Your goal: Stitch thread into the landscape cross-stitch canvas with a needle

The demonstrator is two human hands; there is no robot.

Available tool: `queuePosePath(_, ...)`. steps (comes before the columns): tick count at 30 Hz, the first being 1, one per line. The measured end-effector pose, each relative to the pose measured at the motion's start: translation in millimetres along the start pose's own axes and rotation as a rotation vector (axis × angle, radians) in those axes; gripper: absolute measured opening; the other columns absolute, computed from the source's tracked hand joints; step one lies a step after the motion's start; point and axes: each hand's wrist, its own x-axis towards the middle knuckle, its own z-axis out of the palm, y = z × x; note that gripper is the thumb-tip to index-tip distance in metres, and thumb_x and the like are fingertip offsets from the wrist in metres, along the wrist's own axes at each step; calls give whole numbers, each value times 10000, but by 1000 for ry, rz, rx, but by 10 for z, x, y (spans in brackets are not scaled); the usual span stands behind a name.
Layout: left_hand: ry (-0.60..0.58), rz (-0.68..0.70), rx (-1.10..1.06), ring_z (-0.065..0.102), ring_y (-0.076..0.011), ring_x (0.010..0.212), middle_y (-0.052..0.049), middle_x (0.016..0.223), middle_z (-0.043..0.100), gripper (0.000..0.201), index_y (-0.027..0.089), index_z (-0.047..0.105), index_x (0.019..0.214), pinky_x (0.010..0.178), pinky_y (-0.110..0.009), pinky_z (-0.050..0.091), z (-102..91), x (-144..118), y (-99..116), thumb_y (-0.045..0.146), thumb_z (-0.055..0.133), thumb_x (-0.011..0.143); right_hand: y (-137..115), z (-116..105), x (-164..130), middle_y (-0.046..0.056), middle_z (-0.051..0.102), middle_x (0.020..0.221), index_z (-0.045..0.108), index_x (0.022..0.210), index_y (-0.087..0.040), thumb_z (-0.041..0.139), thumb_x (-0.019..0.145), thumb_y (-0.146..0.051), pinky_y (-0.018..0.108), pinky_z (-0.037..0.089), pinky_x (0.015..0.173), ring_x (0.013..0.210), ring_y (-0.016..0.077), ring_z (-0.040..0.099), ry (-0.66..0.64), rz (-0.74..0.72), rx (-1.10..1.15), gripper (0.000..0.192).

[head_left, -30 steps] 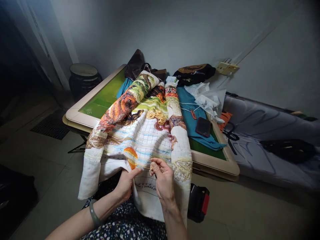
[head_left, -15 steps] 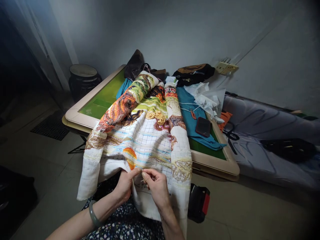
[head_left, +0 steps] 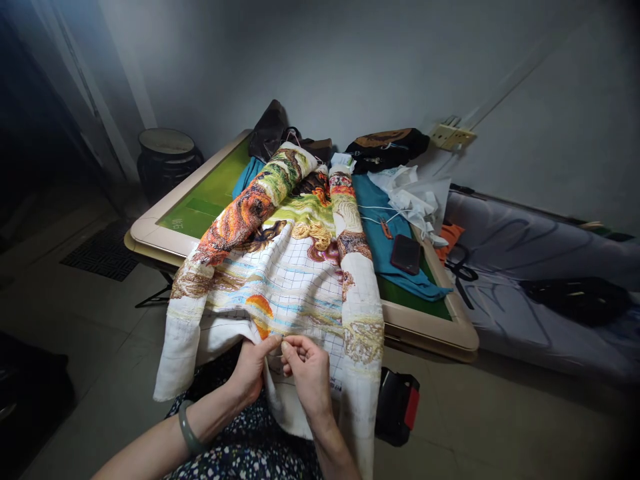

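A large cross-stitch cloth [head_left: 300,287] with a printed grid and coloured stitching spreads from the table down over my lap, both its sides rolled up. Close to an orange stitched sun, my left hand [head_left: 253,367] grips the cloth's near part, thumb on top and fingers hidden beneath. Just to its right, my right hand [head_left: 307,370] is pinched above the cloth, its fingertips nearly meeting my left thumb. Whatever sits in that pinch is too small to make out. A bundle of yellow thread [head_left: 313,233] lies on the cloth farther up.
The green-topped table [head_left: 445,330] has a pale raised rim. On its right side are a teal cloth [head_left: 375,200], a phone [head_left: 405,254], orange-handled snips [head_left: 386,229] and white plastic bags [head_left: 413,197]. Dark bags [head_left: 385,148] rest by the wall. A stool [head_left: 167,157] stands back left.
My right hand has shifted slightly left, its fingertips a little closer to my left thumb. My left hand and the cloth look nearly unchanged.
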Motion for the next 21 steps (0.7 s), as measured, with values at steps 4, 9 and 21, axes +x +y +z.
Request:
queuePosePath(4,41,-2,24,661,-220,815,-78,868,722,417,117,662,994,740,-308,485,22,34,2,235,775,610,41,40,-18,8,606,558,654,707,-137,707,673,-382,213,469,418,471,124,545,12,5,6,254)
queuePosePath(9,81,-12,17,654,-201,759,-66,817,722,387,111,672,943,705,-291,474,38,66,16,206,777,583,106,55,-24,-4,586,565,646,689,-145,684,701,-339,212,455,456,496,119,523,3,-36,-10,198)
queuePosePath(21,113,-133,-81,570,-105,539,-1,601,655,230,111,658,680,553,-220,455,69,68,10,206,788,515,224,87,-17,-3,571,557,641,683,-141,642,765,-306,211,422,476,497,113,494,55,-168,-49,184)
